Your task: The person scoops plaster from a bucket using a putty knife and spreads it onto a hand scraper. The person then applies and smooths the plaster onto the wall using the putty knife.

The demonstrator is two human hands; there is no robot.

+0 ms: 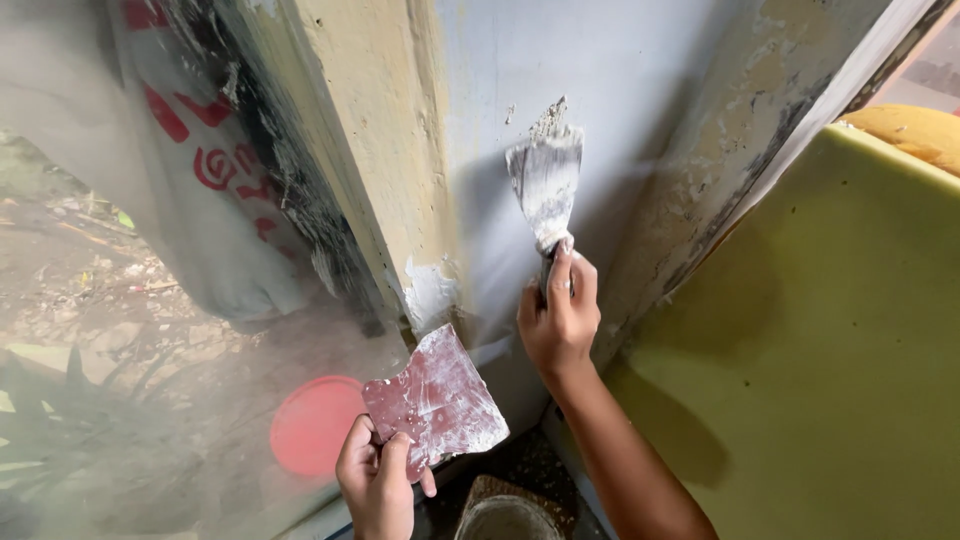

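A grey-white plastered wall (520,60) is seen at centre, flanked by a yellowed pillar edge (370,140) with peeling paint. A flaking corner strip (720,170) is seen at right, beside a yellow-green panel (830,340). A translucent plastic sheet (130,350) is hung at left; a red round lid (312,425) and dirt ground are seen through it. Soft daylight is noted.

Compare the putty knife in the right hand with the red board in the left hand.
The putty knife is a narrow grey blade on a handle; the red board is a wide flat slab without one. The right hand presses the knife upright against the wall; the left hand holds the board tilted, clear of it. Both carry white filler smears.
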